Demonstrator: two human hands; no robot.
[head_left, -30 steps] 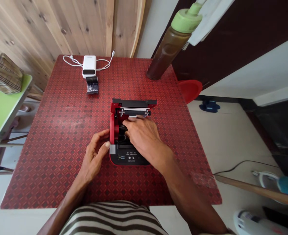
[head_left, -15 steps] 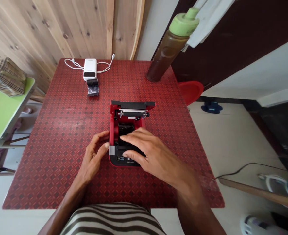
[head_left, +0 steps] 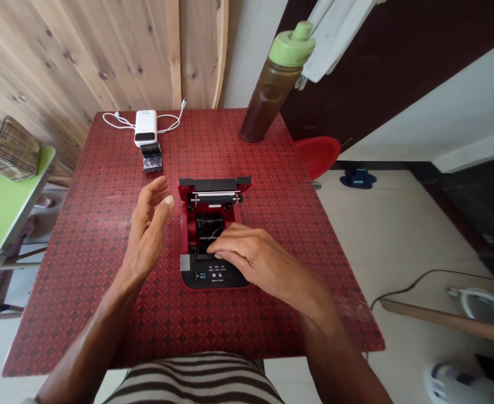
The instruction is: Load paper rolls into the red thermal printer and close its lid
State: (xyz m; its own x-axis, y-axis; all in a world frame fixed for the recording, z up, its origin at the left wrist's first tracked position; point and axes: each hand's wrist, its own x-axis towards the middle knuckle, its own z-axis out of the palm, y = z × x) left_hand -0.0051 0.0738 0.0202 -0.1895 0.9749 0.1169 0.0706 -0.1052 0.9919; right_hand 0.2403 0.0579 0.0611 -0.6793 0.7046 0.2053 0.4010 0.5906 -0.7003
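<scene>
A small red and black printer (head_left: 210, 235) sits in the middle of the red patterned table (head_left: 104, 241), its lid tipped up at the back and a dark roll showing in the open bay. My right hand (head_left: 250, 257) lies across the printer's front, fingers curled and resting on its black panel by the bay. My left hand (head_left: 148, 227) hovers just left of the printer with fingers loosely apart, holding nothing and touching nothing.
A white power bank (head_left: 146, 127) with a white cable and a small dark roll (head_left: 151, 156) lie at the table's far left. A brown bottle with a green cap (head_left: 272, 84) stands at the far right corner. A green side table (head_left: 3, 207) is to the left.
My left hand let go of the printer's left side and lifted up and away. My right hand drew back from the lid area to the printer's front panel.
</scene>
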